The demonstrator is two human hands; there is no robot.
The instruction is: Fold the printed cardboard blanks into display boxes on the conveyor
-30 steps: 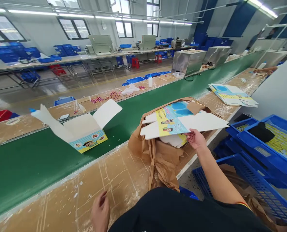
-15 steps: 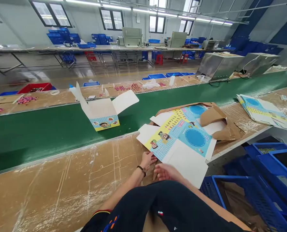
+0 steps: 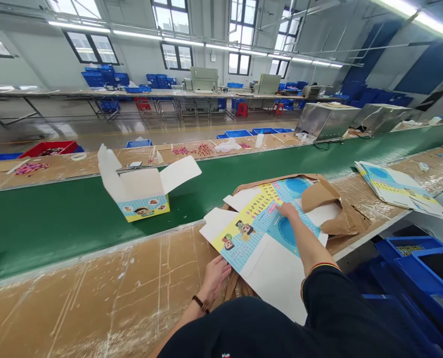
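A flat printed box blank [image 3: 257, 238], blue and yellow with cartoon figures and white flaps, lies tilted on top of similar blanks. My left hand [image 3: 214, 276] is at its near left corner, fingers curled against the edge; the grip there is partly hidden. Across the middle of the print reaches my right hand [image 3: 289, 211], its fingers stretched out and touching the surface. Brown wrapping paper [image 3: 331, 204] lies torn open around and under the stack. On the green belt, to the left, stands a part-folded box [image 3: 144, 208] with its flaps raised.
The green conveyor belt [image 3: 68, 209] runs beyond my brown-covered table [image 3: 94, 293]. More printed blanks [image 3: 396, 186] lie at right. Blue crates [image 3: 411, 248] stand below the table edge. Across the belt are a red tray [image 3: 50, 148], small pink pieces [image 3: 31, 168] and metal machines [image 3: 324, 122].
My right hand has moved from the near edge up and forward onto the middle of the box blank. My left hand stays by the near left corner. The view has tilted up.
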